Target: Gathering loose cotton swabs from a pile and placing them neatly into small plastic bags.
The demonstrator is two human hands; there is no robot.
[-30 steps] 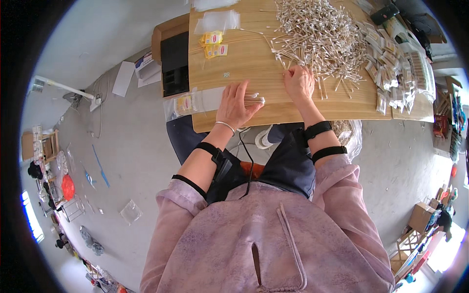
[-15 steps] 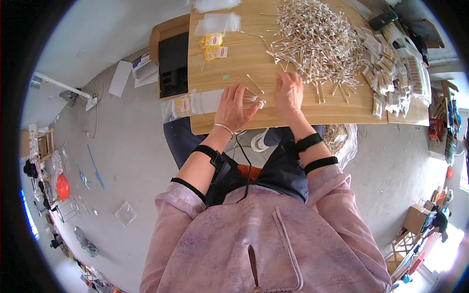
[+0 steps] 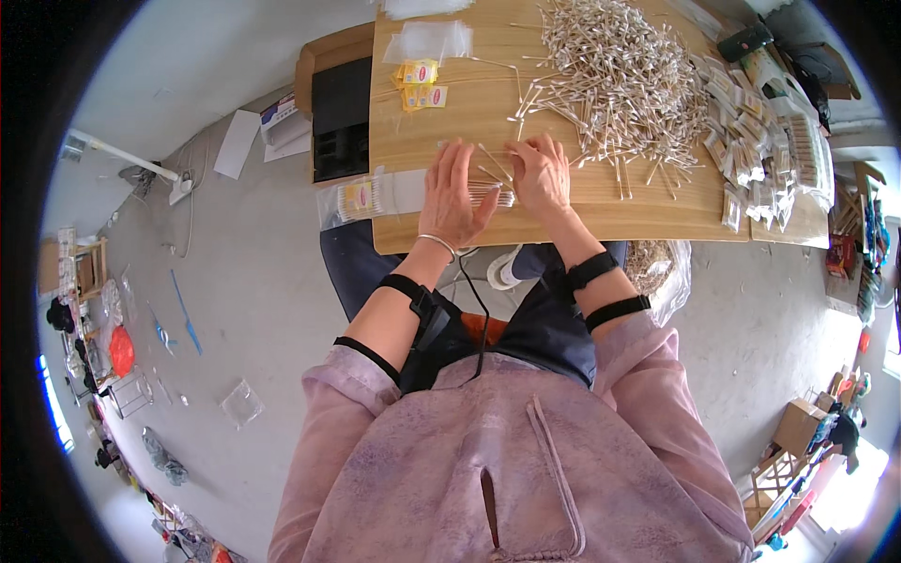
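My left hand (image 3: 450, 199) lies palm down over a row of cotton swabs (image 3: 495, 195) near the table's front edge, its fingers stretched and its thumb apart beside the white tips. To the right of that row, my right hand (image 3: 542, 178) has its fingers bent together around a cotton swab, mostly hidden by the fingertips. A few loose swabs lie slanted between the two hands. Left of my left hand is a white strip (image 3: 404, 191), and beyond it a clear bag of swabs with a yellow card (image 3: 358, 197) reaches over the table's left edge.
A large heap of swabs (image 3: 619, 84) covers the table's back right. Filled clear packs (image 3: 751, 141) are piled at the right end. Yellow cards (image 3: 421, 84) and clear bags (image 3: 430, 41) lie at the back left. A box with a black inside (image 3: 341, 117) adjoins the table's left edge.
My right hand has moved left from the near side of the heap, closer to the row of swabs. My left hand stays over the row. The whole view has shifted slightly.
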